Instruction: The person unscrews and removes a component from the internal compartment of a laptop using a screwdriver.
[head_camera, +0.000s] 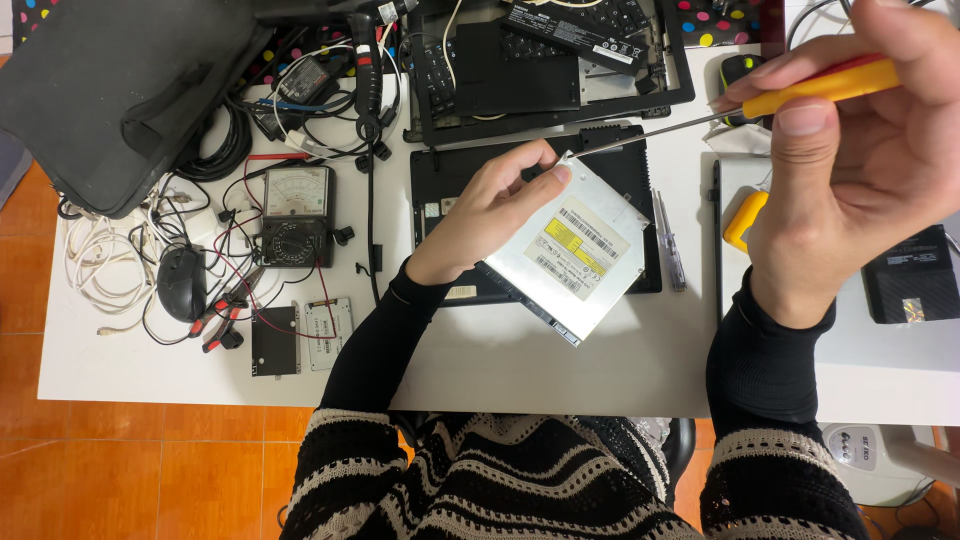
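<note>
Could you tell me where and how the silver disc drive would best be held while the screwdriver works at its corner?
Probably by its long edges. The disc drive is flat, thin and tilted, so the left hand pinching across the upper-left edge, as now, steadies it. That leaves the top corner free for the screwdriver in the right hand.

The flat silver metal optical drive (575, 258) is covering part of the open black laptop base (630, 175); above it, the picture's edge is cutting off a black keyboard (580, 25).
</note>
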